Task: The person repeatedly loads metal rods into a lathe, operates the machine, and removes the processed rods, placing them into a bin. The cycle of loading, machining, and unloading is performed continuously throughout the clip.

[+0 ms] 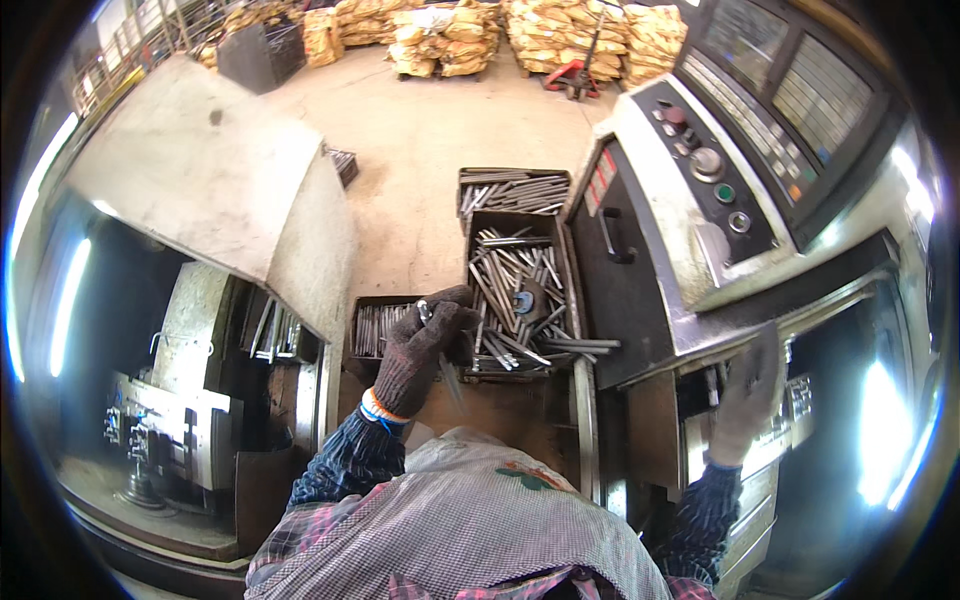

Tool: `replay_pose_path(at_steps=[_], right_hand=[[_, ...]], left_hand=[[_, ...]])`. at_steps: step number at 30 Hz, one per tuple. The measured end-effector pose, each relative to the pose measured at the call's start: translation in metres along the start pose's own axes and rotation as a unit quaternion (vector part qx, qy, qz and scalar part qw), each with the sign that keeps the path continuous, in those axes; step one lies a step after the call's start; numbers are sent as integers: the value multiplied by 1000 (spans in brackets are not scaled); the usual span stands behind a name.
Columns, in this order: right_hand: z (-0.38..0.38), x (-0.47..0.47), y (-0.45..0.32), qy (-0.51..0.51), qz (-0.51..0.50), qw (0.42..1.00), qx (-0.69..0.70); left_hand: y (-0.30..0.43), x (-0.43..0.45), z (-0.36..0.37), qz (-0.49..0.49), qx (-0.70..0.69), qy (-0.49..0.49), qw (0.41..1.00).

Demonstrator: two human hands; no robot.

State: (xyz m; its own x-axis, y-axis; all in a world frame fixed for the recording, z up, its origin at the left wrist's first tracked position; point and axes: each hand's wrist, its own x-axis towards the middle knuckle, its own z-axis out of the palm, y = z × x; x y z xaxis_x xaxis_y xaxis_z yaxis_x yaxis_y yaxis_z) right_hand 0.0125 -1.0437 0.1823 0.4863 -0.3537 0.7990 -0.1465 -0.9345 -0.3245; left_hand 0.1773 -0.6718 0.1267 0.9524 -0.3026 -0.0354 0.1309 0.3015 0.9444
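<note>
My left hand, in a dark knit glove, is closed around a metal rod. The rod's shiny tip shows above the fist, and its blurred lower end sticks out beneath. Just beyond that hand is a bin of loose metal rods, with a small blue object among them. Beside the wrist stands a smaller bin of upright-packed rods. My right hand, in a grey glove and blurred, is stretched flat before the right machine's opening; nothing shows in it.
A control panel with buttons and a screen juts out at right. The left machine stands with its interior exposed under a pale metal housing. Another rod bin, a red pallet jack and stacked yellow sacks lie beyond.
</note>
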Motion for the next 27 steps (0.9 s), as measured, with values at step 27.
replay_pose_path(at_steps=[27], right_hand=[[253, -131, -415, -796, -235, 301, 470]], left_hand=[[39, -181, -168, 253, -110, 322, 906]])
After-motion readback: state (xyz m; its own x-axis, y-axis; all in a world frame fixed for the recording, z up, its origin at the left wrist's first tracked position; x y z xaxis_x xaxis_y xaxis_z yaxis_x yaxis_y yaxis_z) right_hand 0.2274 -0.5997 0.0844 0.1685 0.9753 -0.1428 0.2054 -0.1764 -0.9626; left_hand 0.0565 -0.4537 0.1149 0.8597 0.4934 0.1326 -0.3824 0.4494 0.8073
